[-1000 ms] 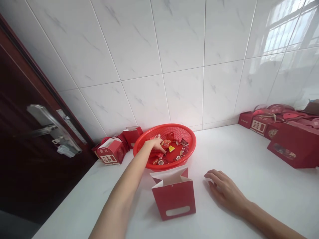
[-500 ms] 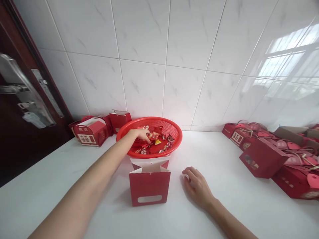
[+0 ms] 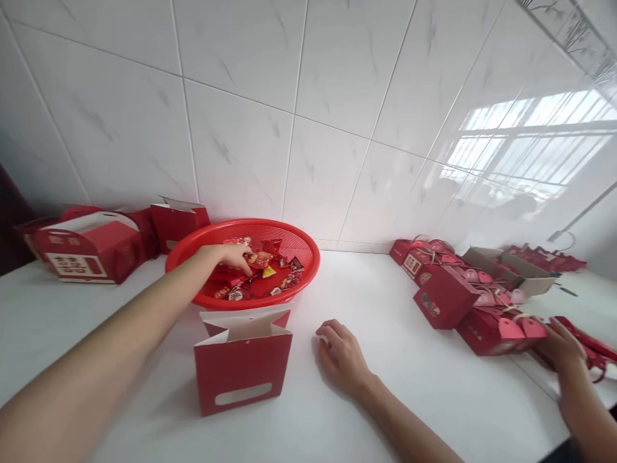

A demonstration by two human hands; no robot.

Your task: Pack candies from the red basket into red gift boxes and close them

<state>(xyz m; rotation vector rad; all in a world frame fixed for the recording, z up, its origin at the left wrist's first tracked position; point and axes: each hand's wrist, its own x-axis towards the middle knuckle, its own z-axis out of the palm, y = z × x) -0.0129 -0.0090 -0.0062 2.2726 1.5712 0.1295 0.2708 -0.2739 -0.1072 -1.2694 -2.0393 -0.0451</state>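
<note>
My left hand [image 3: 234, 256] is inside a red plastic basket [image 3: 308, 260], its fingers bent and closed on wrapped candy [image 3: 260, 259]; the fingertips are partly hidden among the packets. In front of the basket stands an upright red paper box [image 3: 241, 373], its top open and a clear oval-ended window low on its front. To the right of this box my right hand [image 3: 340, 354] rests on the white table [image 3: 385, 392], fingers curled in loosely and holding nothing.
Red gift boxes [image 3: 96, 247] and an open-topped red box [image 3: 178, 222] stand left by the tiled wall. Many red boxes with heart-shaped tags [image 3: 486, 331] crowd the right side, near an open carton [image 3: 535, 283]. Another person's hand [image 3: 562, 344] touches boxes there.
The view has swung to the right, so the table things appear farther left. Another person's hand and arm have come into view at the right. My hands keep nearly the same places.
</note>
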